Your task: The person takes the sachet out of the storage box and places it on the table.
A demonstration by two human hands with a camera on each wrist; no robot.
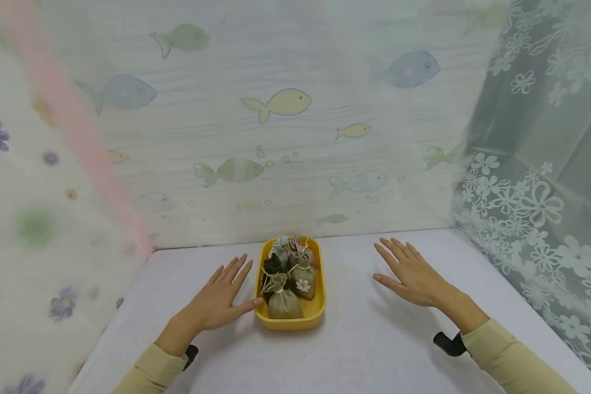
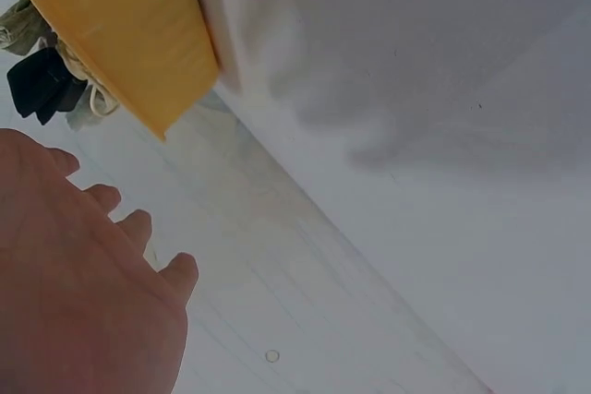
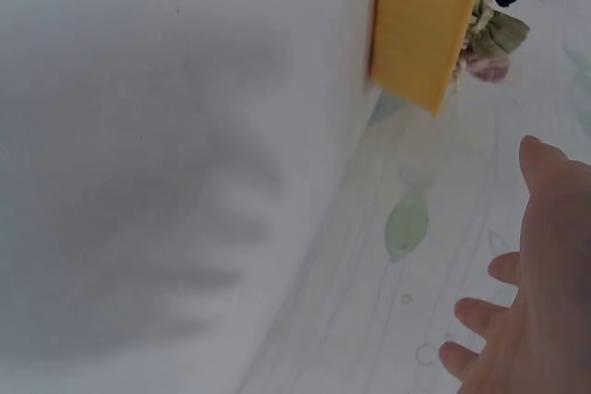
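Note:
A yellow tray (image 1: 318, 308) sits on the white table (image 1: 364, 339) and holds several small drawstring cloth sachets (image 1: 282, 302), one with a white flower (image 1: 302, 284). My left hand (image 1: 221, 298) lies flat on the table just left of the tray, fingers straight, thumb tip by the tray's rim. My right hand (image 1: 409, 273) hovers open to the right of the tray, apart from it, holding nothing. The left wrist view shows the tray (image 2: 120, 34) and my open left hand (image 2: 83, 292). In the right wrist view are the tray (image 3: 425, 25) and my right hand's fingers (image 3: 517, 320).
A fish-patterned curtain (image 1: 276, 137) hangs behind the table. A floral curtain (image 1: 537, 219) closes the right side and another flowered sheet (image 1: 39, 235) the left. Bare table surface lies on both sides of the tray and in front of it.

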